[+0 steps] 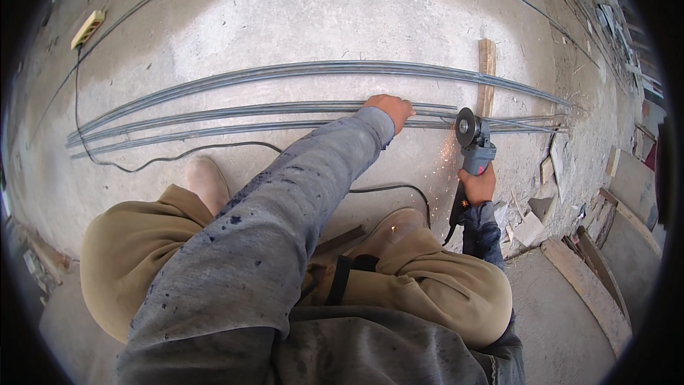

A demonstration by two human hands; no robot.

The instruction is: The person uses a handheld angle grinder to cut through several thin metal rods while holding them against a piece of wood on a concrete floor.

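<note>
I see the concrete floor (285, 21) carrying long grey steel bars (285, 70) running left to right, their right ends resting on a wooden block (486, 64). My left hand (390, 109) presses flat on the nearer bars, its grip holding nothing. My right hand (478, 185) grips closed around the angle grinder (474, 142), its disc touching a bar, with sparks (450, 150) just beside it.

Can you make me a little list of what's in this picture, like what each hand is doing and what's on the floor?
Place: concrete floor
Left hand: pressing down on long steel rods
Right hand: gripping an angle grinder
Grinder disc: at the rods, sparks flying
Under the rods: a wooden block
Cord: black cable running to a yellowish socket strip
Right side: broken tile scraps
</note>
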